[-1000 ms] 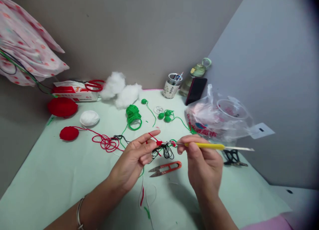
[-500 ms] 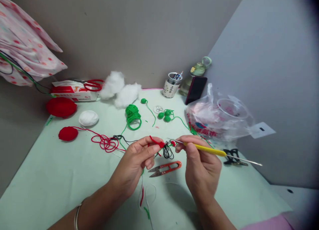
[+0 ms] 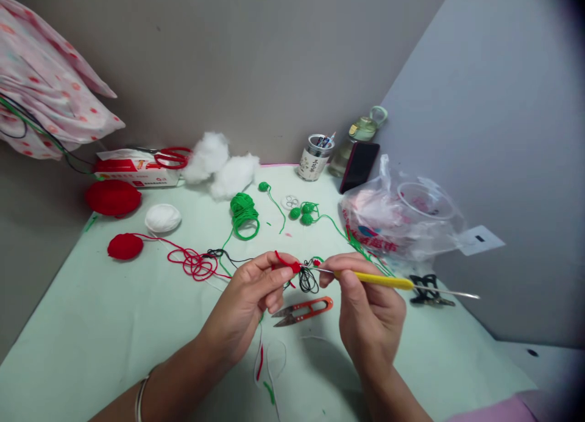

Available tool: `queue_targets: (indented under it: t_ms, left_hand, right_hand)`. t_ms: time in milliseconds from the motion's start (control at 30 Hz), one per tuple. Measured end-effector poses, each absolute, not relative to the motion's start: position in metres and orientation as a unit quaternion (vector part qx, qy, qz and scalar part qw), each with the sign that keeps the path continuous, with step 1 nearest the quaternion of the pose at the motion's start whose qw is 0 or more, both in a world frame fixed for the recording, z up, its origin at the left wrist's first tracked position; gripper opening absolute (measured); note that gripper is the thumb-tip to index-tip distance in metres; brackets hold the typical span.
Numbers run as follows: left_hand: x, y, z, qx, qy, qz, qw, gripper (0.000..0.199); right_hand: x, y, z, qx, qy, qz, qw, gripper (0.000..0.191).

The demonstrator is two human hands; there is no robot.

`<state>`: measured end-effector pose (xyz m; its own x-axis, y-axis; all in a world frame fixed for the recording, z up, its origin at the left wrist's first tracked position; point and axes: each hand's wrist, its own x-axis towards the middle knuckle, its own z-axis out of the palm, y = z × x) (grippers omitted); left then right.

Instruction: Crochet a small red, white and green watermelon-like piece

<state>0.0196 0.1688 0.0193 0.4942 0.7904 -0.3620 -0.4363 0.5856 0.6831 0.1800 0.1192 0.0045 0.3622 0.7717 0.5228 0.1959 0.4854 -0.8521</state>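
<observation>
Between its thumb and fingers my left hand (image 3: 260, 285) pinches a small red yarn piece (image 3: 295, 266), its red strand sticking up past the fingertips. My right hand (image 3: 370, 300) grips a crochet hook by its yellow handle (image 3: 384, 280). The hook's metal tip points left and touches the red piece, or lies right at it. A tangle of black yarn (image 3: 308, 280) hangs just below the red piece. Orange-handled thread snips (image 3: 304, 311) lie on the table beneath my hands.
Red yarn balls (image 3: 125, 246), a white ball (image 3: 163, 218) and green yarn (image 3: 244, 214) lie left and centre. White stuffing (image 3: 235, 175), a pen tin (image 3: 314, 158), a phone (image 3: 359, 166) and a plastic bag (image 3: 397, 214) stand behind. A black clip (image 3: 429, 291) lies right.
The hook has tilted and its tip has moved down and left to the red piece. My left hand has hardly moved.
</observation>
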Motion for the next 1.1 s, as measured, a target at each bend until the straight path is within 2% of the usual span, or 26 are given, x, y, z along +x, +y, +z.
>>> queue_targets:
  t_ms: [667,1100]
  left_hand:
    - [0.0213,0.1675,0.0180,0.266,0.324,0.365,0.831,0.014]
    - [0.0210,0.1666,0.0162,0.330,0.343,0.374,0.796,0.014]
  right_hand:
    - [0.1796,0.1164,0.0051,-0.467,-0.524,0.226,0.676,0.022]
    - [0.1797,0.1153,0.0065,-0.464,-0.546,0.222,0.661,0.023]
